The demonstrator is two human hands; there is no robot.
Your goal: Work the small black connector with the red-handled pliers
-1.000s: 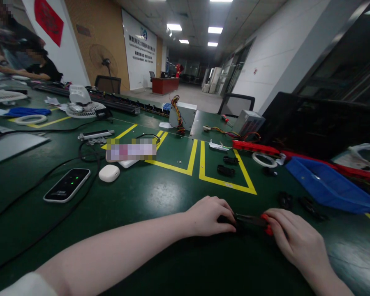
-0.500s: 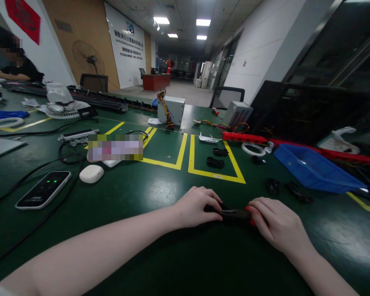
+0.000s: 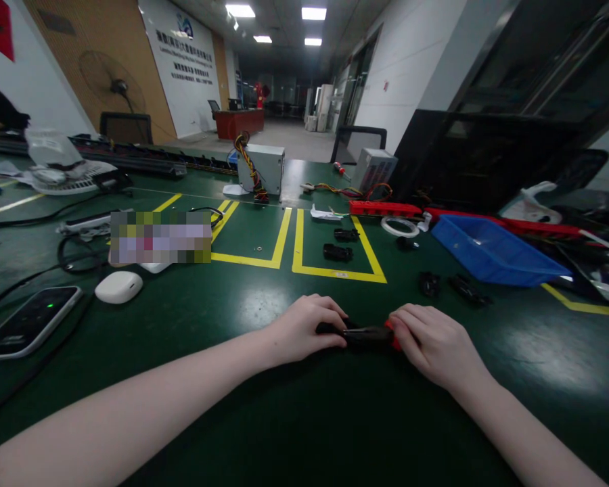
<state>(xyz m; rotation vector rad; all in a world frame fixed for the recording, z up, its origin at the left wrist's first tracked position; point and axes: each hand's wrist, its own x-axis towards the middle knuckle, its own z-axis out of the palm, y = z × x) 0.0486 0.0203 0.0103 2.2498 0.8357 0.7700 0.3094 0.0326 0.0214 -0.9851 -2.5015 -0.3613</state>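
My right hand is closed round the red end of a screwdriver, whose dark handle and thin metal shaft lie level and point left. Between the curled fingers of my left hand is a small black part, mostly covered by them. The shaft's tip meets this part, but the exact contact is hidden. Beyond my hands, two black pieces lie inside a yellow taped outline. Two more dark parts, a rounded one and a longer one, rest right of it.
A blue tray stands at the right, near a white ring and a red strip. Power supply boxes sit at the back. On the left are a white case, a black-faced device and cables.
The whole view has shifted, so the scene sits further left and slightly higher. Both hands keep the same grip on the screwdriver and black part.
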